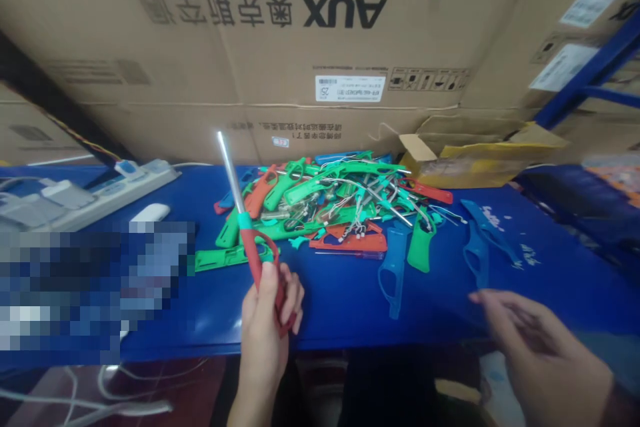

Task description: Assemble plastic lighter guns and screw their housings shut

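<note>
My left hand (267, 313) is closed around the red handle of a long-nosed lighter (243, 221), whose metal tube points up and to the left. A teal collar sits where the tube meets the handle. My right hand (530, 340) hovers at the table's near right edge, fingers loosely apart and holding nothing, close to blue handle shells (477, 250). Behind both hands lies a heap of green, red and blue lighter handles and wire parts (340, 203) on the blue table (340, 307).
A white power strip (117, 187) and a white mouse-like object (150, 212) lie at the left. Large cardboard boxes (310, 47) wall the back. A small open carton (475, 160) sits at back right. White cables hang below the table edge. A blurred patch covers the lower left.
</note>
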Available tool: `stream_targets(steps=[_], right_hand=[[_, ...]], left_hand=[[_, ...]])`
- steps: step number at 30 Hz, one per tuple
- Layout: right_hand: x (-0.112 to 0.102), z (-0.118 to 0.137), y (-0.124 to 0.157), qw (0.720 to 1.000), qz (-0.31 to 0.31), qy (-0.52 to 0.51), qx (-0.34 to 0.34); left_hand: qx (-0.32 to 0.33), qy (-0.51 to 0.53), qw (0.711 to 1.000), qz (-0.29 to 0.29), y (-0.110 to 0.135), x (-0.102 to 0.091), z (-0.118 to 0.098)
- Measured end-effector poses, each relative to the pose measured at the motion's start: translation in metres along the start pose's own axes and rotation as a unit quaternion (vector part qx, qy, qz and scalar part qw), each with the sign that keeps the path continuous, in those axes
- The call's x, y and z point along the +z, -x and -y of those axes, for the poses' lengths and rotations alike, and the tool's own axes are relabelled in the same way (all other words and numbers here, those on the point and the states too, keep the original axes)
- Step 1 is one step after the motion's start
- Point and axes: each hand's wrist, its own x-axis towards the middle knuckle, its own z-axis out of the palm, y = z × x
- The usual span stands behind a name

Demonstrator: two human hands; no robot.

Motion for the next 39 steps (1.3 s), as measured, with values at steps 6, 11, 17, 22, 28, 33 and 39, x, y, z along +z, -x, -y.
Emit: stream_targets(steps=[6, 11, 17, 22, 28, 33, 39], right_hand=[[0.089, 0.085, 0.053, 0.889, 0.405, -0.149, -0.153], [0.127, 0.086, 0.067, 0.849, 0.484, -0.165, -0.136], [0.127, 0.081, 0.068, 0.833, 0.514, -0.145, -0.143], [0.129, 0.087, 0.068, 0.837, 0.511, -0.142, -0.133], [0.127, 0.09, 0.065, 0.829, 0.524, -0.152, -0.126], [0.13, 0.088, 0.073, 0.854, 0.461, -0.151, -0.185], [0.137, 0.082, 0.091, 0.88, 0.304, -0.152, -0.333]], left_hand=[[-0.003, 0.072, 0.997, 0.022, -0.009, -0.005, -0.001], [0.002, 0.073, 0.997, 0.006, -0.011, -0.007, 0.001], [-0.006, 0.081, 0.997, 0.008, -0.011, -0.007, 0.002], [-0.014, 0.051, 0.998, 0.02, -0.012, -0.01, 0.004], [-0.004, 0.0, 1.0, 0.024, -0.012, -0.015, 0.008], [-0.014, 0.02, 0.999, 0.027, -0.013, -0.013, 0.005], [-0.01, 0.097, 0.995, 0.009, -0.016, -0.011, 0.002]])
